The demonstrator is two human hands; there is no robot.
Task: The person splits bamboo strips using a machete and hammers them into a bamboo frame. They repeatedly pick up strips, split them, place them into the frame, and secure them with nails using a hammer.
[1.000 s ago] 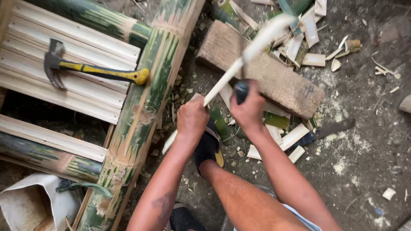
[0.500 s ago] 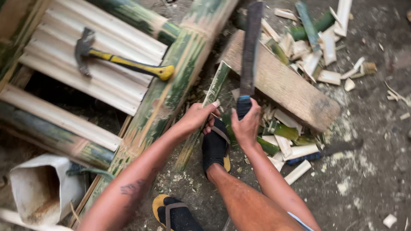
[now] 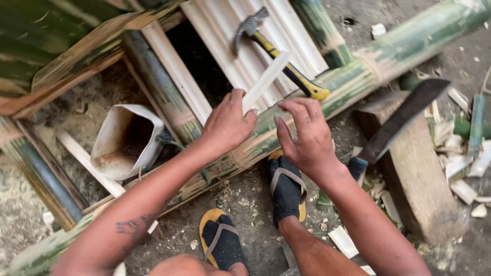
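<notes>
bamboo strip point(image 3: 266, 81), pinched in left hand point(image 3: 227, 125) fingers

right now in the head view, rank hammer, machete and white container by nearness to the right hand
From the right hand:
1. Hammer, just above it, on the pale slats.
2. Machete, to its right, on the wooden block.
3. White container, far left, past the left hand.

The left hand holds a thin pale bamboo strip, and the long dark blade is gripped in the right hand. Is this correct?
Not quite. In the head view the right hand is open and empty; the long dark blade rests on the wooden block. The left hand does hold the thin pale bamboo strip.
</notes>
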